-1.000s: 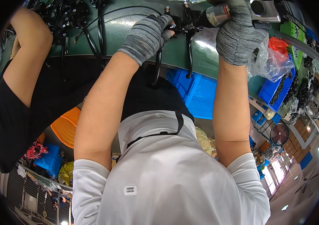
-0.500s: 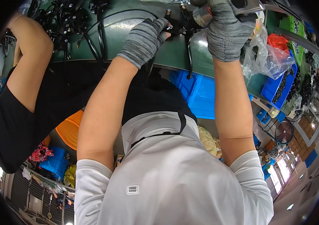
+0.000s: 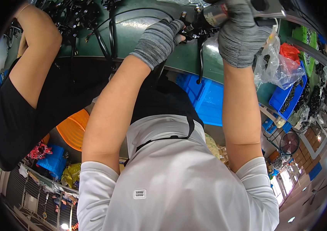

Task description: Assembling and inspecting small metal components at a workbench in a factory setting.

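Observation:
My left hand, in a grey striped glove with bare fingertips, is closed on a black brake-lever assembly above the green bench. A lever hangs from it past the bench's front edge, and a black cable arcs away behind the hand. My right hand, gloved alike, wraps round a silver power tool. The tool's nose points left toward the assembly; whether its tip touches is hidden. Fingers of the right hand are partly blurred.
Several black lever assemblies are piled at the bench's far left, beside a co-worker's bent arm. To the right lie clear plastic bags and a blue bin of small dark parts. A blue crate stands below the bench edge.
The view has shifted slightly, so the bench and parts sit a little farther right. My right hand and the tool have tilted slightly. Both hands keep their holds.

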Demonstrator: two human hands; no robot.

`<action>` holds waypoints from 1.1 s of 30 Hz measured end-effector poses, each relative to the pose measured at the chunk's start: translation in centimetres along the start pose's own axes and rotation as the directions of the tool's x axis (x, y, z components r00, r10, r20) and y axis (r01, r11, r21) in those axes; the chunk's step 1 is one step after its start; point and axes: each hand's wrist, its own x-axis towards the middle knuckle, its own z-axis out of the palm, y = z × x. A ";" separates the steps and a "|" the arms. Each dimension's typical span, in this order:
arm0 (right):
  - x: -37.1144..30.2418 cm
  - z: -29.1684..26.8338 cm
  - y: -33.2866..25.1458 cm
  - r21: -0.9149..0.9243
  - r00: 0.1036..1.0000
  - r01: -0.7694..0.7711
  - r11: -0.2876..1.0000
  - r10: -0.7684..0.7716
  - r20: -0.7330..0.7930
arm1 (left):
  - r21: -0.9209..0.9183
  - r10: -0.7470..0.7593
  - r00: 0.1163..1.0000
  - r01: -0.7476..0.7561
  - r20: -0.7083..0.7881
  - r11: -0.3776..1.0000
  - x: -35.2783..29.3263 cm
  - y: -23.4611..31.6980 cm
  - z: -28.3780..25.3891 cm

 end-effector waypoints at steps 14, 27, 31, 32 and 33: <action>1.6 -1.1 2.7 -0.165 0.968 0.130 0.978 -0.089 0.236 | -0.055 -0.027 0.998 0.030 0.055 0.998 -0.1 0.2 -0.9; 4.2 -6.6 -1.6 -0.434 0.979 0.202 0.878 -0.182 0.087 | 0.087 -0.152 0.829 0.235 -0.538 0.968 -1.4 -6.1 -9.0; -0.1 -9.9 2.1 -0.842 0.963 -0.018 0.539 -0.216 -0.159 | 0.088 -0.002 0.876 0.051 -0.481 0.995 -4.1 -4.9 -4.4; -1.3 -9.9 4.4 -0.467 0.992 -0.079 0.881 0.024 -0.122 | 0.065 0.042 0.913 -0.017 -0.405 0.998 -4.2 -3.9 -3.9; -2.6 -10.3 5.6 -0.562 0.981 -0.156 0.813 0.193 0.008 | 0.039 0.090 0.941 -0.082 -0.326 0.996 -4.0 -3.1 -3.4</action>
